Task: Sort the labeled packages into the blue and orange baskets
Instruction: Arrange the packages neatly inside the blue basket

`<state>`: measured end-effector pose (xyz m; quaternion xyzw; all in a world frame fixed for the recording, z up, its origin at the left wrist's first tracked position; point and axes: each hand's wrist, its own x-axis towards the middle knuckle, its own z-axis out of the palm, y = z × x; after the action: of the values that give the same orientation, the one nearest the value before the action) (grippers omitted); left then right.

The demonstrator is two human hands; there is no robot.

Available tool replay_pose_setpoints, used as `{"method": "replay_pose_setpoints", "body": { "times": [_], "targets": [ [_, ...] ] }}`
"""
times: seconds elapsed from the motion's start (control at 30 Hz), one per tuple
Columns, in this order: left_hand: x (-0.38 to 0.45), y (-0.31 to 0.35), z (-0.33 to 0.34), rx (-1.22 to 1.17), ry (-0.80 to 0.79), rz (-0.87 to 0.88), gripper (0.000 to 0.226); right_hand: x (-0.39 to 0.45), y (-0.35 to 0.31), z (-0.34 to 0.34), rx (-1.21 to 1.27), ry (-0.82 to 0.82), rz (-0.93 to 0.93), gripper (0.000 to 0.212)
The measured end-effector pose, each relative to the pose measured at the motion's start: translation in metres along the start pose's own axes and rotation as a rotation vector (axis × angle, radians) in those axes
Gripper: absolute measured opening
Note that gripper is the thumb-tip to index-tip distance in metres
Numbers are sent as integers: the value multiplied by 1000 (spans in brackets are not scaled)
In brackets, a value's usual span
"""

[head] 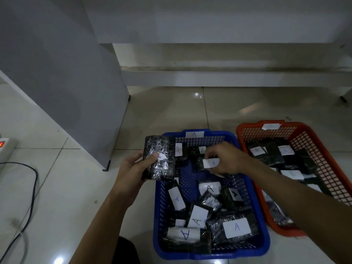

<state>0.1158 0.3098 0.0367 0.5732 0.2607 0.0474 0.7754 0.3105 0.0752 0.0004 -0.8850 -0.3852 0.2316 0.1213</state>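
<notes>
Over blue basket (pixel 255 212) | left hand (pixel 131 168) grips wrapped package (pixel 160 161) | right hand (pixel 226 159) pinches labelled package (pixel 209 163)

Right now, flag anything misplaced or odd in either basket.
Nothing stands out. Every readable label in the blue basket says A, matching its rim tag. The left hand holds another A package; the right hand grips one inside. The orange basket labels are too blurred to read.
</notes>
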Motion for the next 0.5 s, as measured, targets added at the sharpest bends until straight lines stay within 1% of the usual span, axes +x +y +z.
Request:
{"method": "replay_pose_setpoints", "body": {
  "times": [0.13,0.27,0.33,0.4,0.43,0.5],
  "targets": [
    [4,2,-3,-21,20,-15,30,6,-7,15,-80,61,-104,39],
    [5,-1,-10,-17,46,-24,34,7,-7,25,-94,108,-128,41],
    [5,-2,-11,-20,49,-27,34,3,-6,27,-103,168,-82,44],
    [5,-3,-12,-16,44,-25,34,-4,-4,29,-28,282,13,56],
    [5,-3,-12,-15,41,-22,34,-8,-3,31,6,313,89,63],
    [4,-4,-13,-24,46,-17,37,-15,-4,35,8,306,235,73]
  ]
}}
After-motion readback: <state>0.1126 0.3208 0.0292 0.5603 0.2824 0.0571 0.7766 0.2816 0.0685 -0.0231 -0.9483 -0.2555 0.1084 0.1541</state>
